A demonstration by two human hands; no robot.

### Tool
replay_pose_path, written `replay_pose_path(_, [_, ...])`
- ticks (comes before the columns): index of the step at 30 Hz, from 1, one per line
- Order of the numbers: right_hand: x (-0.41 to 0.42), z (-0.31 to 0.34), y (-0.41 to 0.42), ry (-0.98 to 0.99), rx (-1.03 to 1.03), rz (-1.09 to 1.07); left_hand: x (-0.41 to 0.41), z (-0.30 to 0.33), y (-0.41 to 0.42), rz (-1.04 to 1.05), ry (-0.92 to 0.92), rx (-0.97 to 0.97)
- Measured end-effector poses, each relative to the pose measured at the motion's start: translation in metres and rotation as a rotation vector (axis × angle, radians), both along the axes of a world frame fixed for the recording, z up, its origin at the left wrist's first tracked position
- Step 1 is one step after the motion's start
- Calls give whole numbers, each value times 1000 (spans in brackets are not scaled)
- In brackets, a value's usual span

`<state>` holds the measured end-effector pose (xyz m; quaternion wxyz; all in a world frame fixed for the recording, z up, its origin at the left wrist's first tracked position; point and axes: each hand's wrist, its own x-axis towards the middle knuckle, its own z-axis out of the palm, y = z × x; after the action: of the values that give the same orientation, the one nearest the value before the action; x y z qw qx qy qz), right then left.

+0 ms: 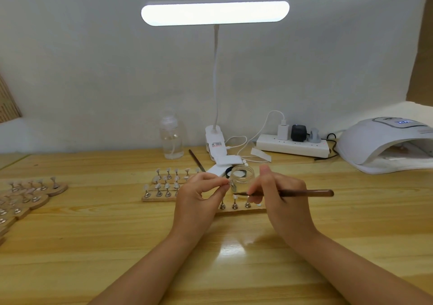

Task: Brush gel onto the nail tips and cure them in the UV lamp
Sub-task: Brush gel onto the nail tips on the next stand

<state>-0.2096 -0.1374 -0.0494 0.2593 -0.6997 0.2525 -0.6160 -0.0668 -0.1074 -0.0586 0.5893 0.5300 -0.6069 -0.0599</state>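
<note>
Head view: brushing is under way. The right hand (278, 194) grips the brush (293, 193), bristles on a nail tip (235, 196) just below the jar (241, 178). The left hand (201, 194) pinches a small stand (226, 183) beside it. Next, probably, carry the coated tips to the UV lamp (384, 145), far right of the jar.

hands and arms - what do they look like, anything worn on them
Both forearms are bare from the bottom edge of the picture up to the wrists: no sleeves in view. The left hand and right hand wear no gloves, and no rings, watch or bracelet show. The fingernails that show look short and unpainted.
</note>
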Motion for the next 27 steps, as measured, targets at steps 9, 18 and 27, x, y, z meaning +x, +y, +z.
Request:
replay_pose_path(9, [3, -2, -1, 27, -61, -33, -1, 2, 1, -11, -7, 13])
replay_pose_path(18, [2, -2, -1, 6, -50, -29, -1, 1, 0, -14, 16, 29])
replay_pose_path(27, [3, 2, 2, -15, -26, -20, 1, 0, 0, 1, -4, 36])
